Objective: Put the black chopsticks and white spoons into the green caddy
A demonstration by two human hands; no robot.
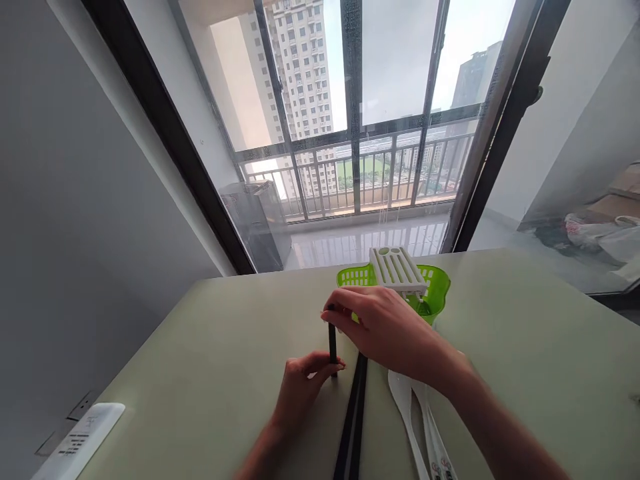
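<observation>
Black chopsticks (333, 343) stand almost upright over the table, and I cannot tell how many are in the bundle. My right hand (377, 323) pinches them near the top. Lower down, the fingers of my left hand (307, 377) close around them just above the tabletop. More long black chopsticks (353, 420) lie side by side to the right of my left hand. Under my right forearm are white plastic spoons (403, 393), their handles pointing toward me. A green plastic basket (440, 283) with a white slotted rack (397, 267) on it sits behind my right hand, which partly covers it.
The pale green table (210, 347) reaches to a glass sliding door (350, 120) with dark frames. A white printed object (83, 437) lies at the table's left edge. Beyond the glass are a grey box-shaped item (255, 220) and bags (595, 230) on the right.
</observation>
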